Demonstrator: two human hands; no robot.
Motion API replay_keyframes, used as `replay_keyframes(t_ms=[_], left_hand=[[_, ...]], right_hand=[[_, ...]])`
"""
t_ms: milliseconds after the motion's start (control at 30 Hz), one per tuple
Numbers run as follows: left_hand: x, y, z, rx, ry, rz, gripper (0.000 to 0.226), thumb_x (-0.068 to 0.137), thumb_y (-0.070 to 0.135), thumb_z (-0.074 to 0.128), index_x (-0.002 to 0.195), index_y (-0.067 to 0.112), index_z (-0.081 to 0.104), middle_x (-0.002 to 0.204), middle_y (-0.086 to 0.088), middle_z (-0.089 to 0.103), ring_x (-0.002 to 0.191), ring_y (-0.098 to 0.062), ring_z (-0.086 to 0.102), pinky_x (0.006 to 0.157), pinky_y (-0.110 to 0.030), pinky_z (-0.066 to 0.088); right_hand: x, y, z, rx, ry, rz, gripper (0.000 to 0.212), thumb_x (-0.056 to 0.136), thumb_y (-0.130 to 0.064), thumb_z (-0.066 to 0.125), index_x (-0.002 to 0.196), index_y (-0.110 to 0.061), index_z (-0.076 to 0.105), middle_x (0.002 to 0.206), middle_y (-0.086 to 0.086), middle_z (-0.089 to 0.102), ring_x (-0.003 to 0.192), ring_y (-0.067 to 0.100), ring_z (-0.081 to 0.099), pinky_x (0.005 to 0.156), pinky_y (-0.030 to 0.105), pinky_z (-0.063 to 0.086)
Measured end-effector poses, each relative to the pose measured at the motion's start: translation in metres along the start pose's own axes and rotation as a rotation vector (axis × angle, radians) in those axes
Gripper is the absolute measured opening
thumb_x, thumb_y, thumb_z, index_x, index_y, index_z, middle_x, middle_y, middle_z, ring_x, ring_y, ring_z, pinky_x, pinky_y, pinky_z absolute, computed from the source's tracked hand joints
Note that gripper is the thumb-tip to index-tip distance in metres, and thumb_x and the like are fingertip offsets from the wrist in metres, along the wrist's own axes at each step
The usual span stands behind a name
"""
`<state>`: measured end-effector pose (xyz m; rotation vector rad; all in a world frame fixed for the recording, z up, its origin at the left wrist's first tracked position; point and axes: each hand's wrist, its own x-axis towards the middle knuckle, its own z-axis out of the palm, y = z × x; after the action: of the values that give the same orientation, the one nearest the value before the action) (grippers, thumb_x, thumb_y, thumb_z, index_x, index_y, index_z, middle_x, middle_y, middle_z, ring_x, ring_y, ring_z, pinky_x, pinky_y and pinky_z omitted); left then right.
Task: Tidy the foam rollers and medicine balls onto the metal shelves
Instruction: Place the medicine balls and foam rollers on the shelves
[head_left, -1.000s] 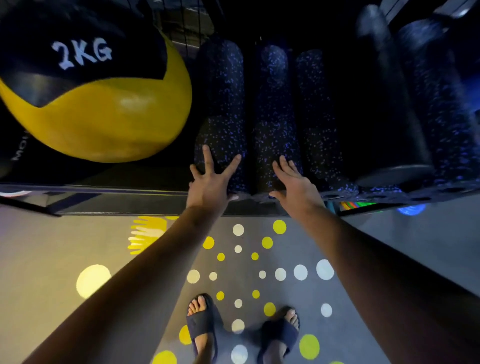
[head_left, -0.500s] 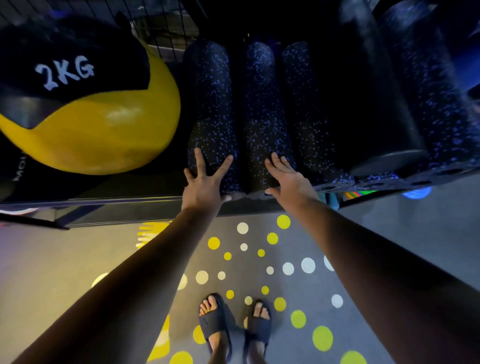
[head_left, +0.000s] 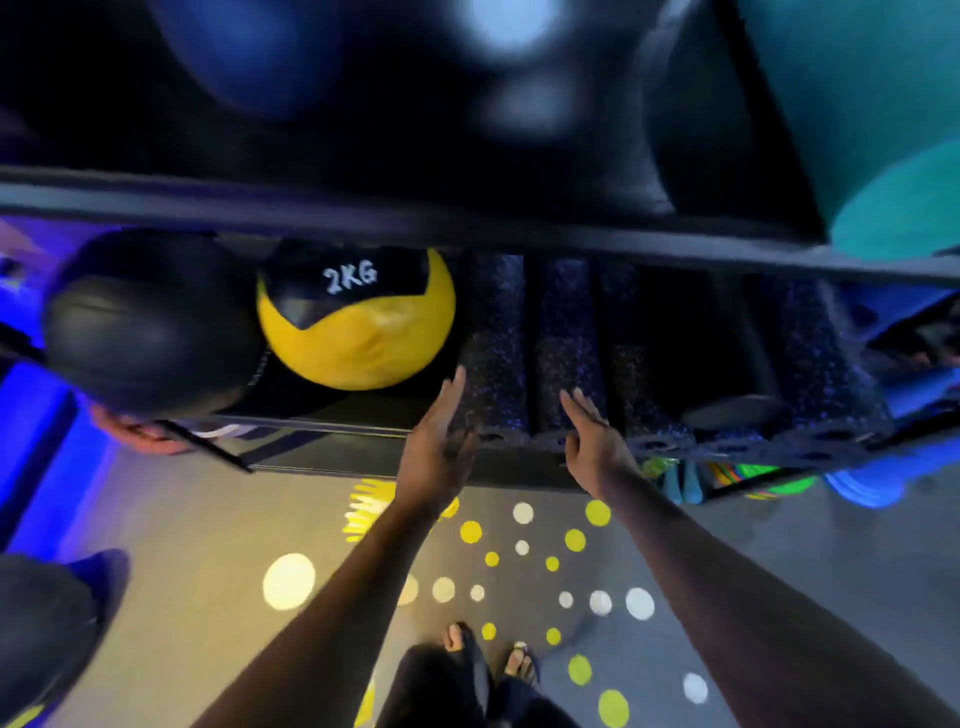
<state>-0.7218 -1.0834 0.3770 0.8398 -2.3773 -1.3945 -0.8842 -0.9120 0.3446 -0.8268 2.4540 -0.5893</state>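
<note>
Inspected metal shelves (head_left: 363, 218) spanning 9 to 3 o'clock; found the middle tier loaded. Noted black ball (head_left: 150, 322) at 9 o'clock, touching yellow ball (head_left: 358, 332) marked 2KG, both set back from the front edge, presumably against rolling off. Logged speckled foam rollers (head_left: 493, 338) at 3 o'clock of the yellow ball, laid side by side with ends at the shelf edge, packed so none can shift. Recorded left grip (head_left: 436, 447) apart, fingers straight, beside the leftmost roller's end; right grip (head_left: 592, 441) apart, empty, over the second roller. Cannot confirm contact through blur. Judged as final squaring-up.
</note>
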Motion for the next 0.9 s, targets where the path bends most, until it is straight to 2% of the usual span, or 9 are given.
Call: replay_keyframes(t_ms=[67,100,133,267,333,400,500,700,900], left_hand=[[-0.031,-0.001,-0.037,-0.011,0.015,-0.062,0.076,0.097,0.018,0.065,0.159,0.040,0.027,0.134,-0.008,0.067,0.124,-0.015,0.062,0.098,-0.033,0.049],[-0.041,-0.002,-0.056,0.000,0.038,-0.100,0.078,0.095,0.017,0.065,0.157,0.046,0.027,0.108,-0.008,0.075,0.099,-0.007,0.069,0.083,-0.030,0.051],[-0.048,-0.001,-0.076,0.019,0.069,-0.123,0.078,0.095,0.018,0.066,0.156,0.050,0.028,0.097,0.001,0.074,0.090,-0.004,0.067,0.078,-0.029,0.050],[-0.048,0.015,-0.140,-0.020,0.202,-0.115,0.065,0.095,0.006,0.065,0.153,0.030,0.045,0.114,0.005,0.069,0.104,-0.012,0.068,0.090,-0.029,0.051],[-0.041,0.020,-0.165,-0.051,0.248,-0.119,0.047,0.096,0.017,0.065,0.142,0.022,0.058,0.107,0.003,0.072,0.100,-0.013,0.070,0.094,-0.035,0.054],[-0.038,0.024,-0.183,-0.038,0.297,-0.090,0.031,0.095,0.034,0.063,0.123,0.023,0.070,0.086,0.005,0.071,0.086,-0.014,0.069,0.087,-0.042,0.056],[-0.036,0.031,-0.205,-0.032,0.327,-0.063,0.008,0.098,0.031,0.066,0.099,0.024,0.071,0.072,-0.004,0.064,0.073,-0.024,0.062,0.073,-0.044,0.053],[-0.035,0.046,-0.266,-0.035,0.249,0.043,0.009,0.100,0.034,0.064,0.104,0.026,0.067,0.073,-0.007,0.063,0.060,-0.007,0.050,0.057,-0.029,0.041],[0.006,0.093,-0.295,-0.074,0.202,0.216,0.012,0.098,0.031,0.066,0.108,0.024,0.064,0.084,0.007,0.068,0.077,-0.004,0.064,0.063,-0.019,0.047]], right_hand=[[-0.018,-0.030,-0.009,0.003,-0.004,-0.019,0.066,0.099,-0.005,0.043,0.160,-0.022,0.024,0.168,-0.002,0.016,0.151,0.024,0.028,0.118,0.036,0.035],[-0.024,-0.048,-0.015,0.004,-0.012,-0.019,0.065,0.099,-0.006,0.043,0.160,-0.022,0.024,0.168,-0.003,0.016,0.151,0.023,0.030,0.118,0.035,0.035],[-0.028,-0.070,-0.023,0.004,-0.018,-0.023,0.064,0.100,-0.007,0.043,0.160,-0.021,0.025,0.168,-0.003,0.017,0.150,0.022,0.031,0.117,0.032,0.033],[-0.029,-0.150,-0.045,0.017,-0.010,-0.140,0.060,0.103,-0.015,0.042,0.160,-0.022,0.026,0.167,-0.003,0.021,0.150,0.021,0.031,0.121,0.031,0.028],[-0.030,-0.180,-0.051,-0.018,-0.003,-0.205,0.056,0.104,-0.018,0.042,0.159,-0.021,0.028,0.164,0.002,0.030,0.146,0.024,0.037,0.119,0.033,0.033],[-0.030,-0.203,-0.055,-0.013,-0.001,-0.224,0.052,0.105,-0.020,0.042,0.157,-0.020,0.034,0.150,0.011,0.051,0.124,0.027,0.058,0.102,0.035,0.048],[-0.033,-0.227,-0.062,0.047,0.053,-0.224,0.047,0.104,-0.024,0.044,0.151,-0.024,0.042,0.124,0.010,0.070,0.096,0.024,0.069,0.082,0.044,0.059],[-0.045,-0.259,-0.072,0.185,0.281,-0.140,0.036,0.101,-0.022,0.051,0.136,-0.023,0.061,0.092,0.005,0.077,0.078,0.021,0.072,0.075,0.039,0.060],[-0.053,-0.289,-0.094,0.231,0.598,-0.090,0.036,0.099,-0.026,0.052,0.134,-0.027,0.060,0.101,0.007,0.077,0.093,0.026,0.072,0.083,0.038,0.058]])
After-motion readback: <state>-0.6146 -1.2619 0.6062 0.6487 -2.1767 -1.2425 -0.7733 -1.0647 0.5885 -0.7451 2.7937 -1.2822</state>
